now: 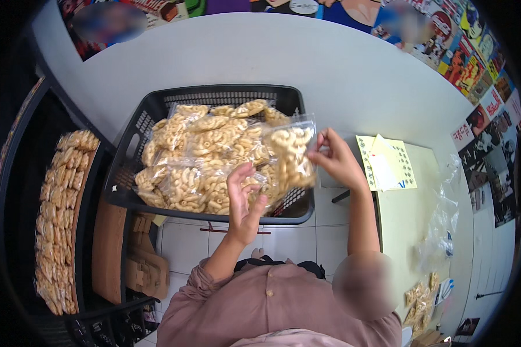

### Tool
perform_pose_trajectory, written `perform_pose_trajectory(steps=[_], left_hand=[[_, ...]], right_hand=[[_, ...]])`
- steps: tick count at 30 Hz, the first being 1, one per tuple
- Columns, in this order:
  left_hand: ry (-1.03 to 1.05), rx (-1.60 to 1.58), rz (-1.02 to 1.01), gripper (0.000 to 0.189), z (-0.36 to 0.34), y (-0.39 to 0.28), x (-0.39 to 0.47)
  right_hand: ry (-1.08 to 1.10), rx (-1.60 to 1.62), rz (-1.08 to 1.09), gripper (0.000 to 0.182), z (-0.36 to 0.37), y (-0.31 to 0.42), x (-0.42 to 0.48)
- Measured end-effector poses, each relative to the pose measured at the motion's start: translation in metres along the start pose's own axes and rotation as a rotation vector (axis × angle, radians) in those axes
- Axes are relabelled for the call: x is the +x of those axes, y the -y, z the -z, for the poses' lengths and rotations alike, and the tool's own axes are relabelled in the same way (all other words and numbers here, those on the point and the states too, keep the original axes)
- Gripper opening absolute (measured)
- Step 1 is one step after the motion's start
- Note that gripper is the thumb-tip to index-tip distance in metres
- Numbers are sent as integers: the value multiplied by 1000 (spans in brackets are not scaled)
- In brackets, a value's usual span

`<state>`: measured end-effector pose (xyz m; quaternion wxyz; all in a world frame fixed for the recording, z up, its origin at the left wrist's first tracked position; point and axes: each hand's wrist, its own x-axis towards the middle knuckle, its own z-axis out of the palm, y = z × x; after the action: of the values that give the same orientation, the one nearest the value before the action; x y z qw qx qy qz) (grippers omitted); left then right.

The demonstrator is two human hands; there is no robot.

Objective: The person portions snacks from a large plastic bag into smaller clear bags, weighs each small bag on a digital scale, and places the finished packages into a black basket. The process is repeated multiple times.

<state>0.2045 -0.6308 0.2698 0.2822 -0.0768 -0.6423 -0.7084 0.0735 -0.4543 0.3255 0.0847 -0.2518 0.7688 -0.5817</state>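
My right hand (334,158) pinches the edge of a clear plastic bag of curled, macaroni-like snacks (293,152), held up over the right side of a black plastic basket (156,97). Several similar snack bags (217,139) fill that basket in a heap. My left hand (245,204) hovers at the basket's near rim with fingers apart and nothing in it. Part of the heap is hidden behind this hand.
On the left, a black shelf carries rows of packed snacks (61,221), with flattened cardboard (145,269) beside it. A pale table (399,225) stands at right, bearing papers (386,165), clear plastic wrap (438,225) and small snack packs (419,303). White tiles (286,243) cover the floor.
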Motion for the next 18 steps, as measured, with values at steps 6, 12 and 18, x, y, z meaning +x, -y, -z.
perform_pose_trajectory(steps=[6,12,18], left_hand=[[263,-355,250,46,-58,3,8],[433,-314,370,24,-115,5,-2],[351,-269,225,17,-150,29,-15]], right_hand=[[-79,324,53,29,4,3,-94],[-446,456,91,29,22,-19,-123],[-532,522,17,11,39,-29,-143]])
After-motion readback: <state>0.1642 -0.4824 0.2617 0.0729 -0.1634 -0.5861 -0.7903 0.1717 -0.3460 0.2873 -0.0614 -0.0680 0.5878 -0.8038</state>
